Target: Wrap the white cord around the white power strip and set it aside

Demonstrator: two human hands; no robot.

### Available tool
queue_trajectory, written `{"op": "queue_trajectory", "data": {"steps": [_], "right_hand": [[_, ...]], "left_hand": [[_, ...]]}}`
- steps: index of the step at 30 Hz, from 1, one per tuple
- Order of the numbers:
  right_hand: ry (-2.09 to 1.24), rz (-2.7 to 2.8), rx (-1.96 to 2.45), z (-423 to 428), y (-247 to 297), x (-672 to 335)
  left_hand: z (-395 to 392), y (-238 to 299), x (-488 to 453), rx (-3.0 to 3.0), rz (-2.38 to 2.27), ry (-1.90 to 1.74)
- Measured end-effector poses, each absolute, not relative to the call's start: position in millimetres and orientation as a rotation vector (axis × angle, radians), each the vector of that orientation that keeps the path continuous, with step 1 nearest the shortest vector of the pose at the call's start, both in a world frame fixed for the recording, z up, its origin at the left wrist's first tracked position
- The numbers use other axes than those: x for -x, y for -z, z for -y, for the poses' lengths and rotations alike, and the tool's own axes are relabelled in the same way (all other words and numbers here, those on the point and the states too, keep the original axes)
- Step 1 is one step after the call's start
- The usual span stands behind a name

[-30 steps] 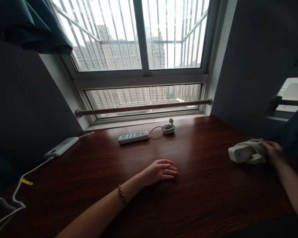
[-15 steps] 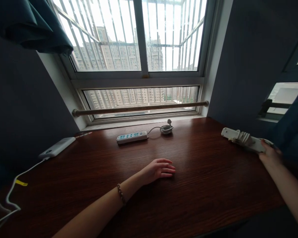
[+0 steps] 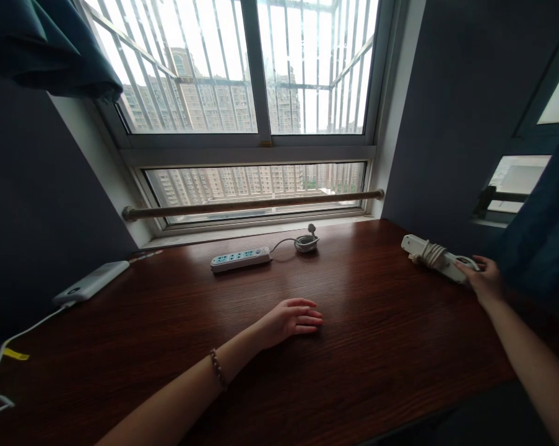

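My right hand (image 3: 484, 279) is closed around the near end of a white power strip (image 3: 446, 265), at the right side of the brown wooden table (image 3: 353, 359). The strip's cord (image 3: 432, 255) is wound around its middle. My left hand (image 3: 292, 320) rests on the tabletop with its fingers stretched out and nothing in it. Farther back, near the window, lies a second power strip (image 3: 241, 259) with blue-green sockets. A thin cable runs from it to a coiled cord (image 3: 306, 243), whose plug (image 3: 311, 229) sticks up.
At the left edge of the table lies a white power bank (image 3: 92, 282) with a white cable (image 3: 33, 326) that bears a yellow tag (image 3: 16, 354). A horizontal rail (image 3: 255, 204) crosses the window. Blue curtains (image 3: 539, 248) hang at the far right and upper left.
The view has turned slightly right, so everything sits a little farther left. My right hand and its power strip have shifted slightly. The left hand rests as before.
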State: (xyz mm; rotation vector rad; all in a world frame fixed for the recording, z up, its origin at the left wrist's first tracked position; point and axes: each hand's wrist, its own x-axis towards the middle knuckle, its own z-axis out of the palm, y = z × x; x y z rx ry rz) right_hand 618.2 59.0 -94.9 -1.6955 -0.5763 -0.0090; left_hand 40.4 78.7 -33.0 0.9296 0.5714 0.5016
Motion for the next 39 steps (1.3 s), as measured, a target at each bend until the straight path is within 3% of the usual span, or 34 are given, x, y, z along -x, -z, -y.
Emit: {"op": "queue_trajectory", "data": {"steps": [10, 39], "right_hand": [[0.137, 0.892, 1.96, -51.7, 80.2, -596.2], [0.222, 0.741, 1.94, -53.8, 83.2, -606.8]], "left_hand": [[-79.7, 37.1, -39.7, -0.928, -0.559, -0.507], [-79.3, 32.9, -42.2, -0.907, -0.587, -0.506]]}}
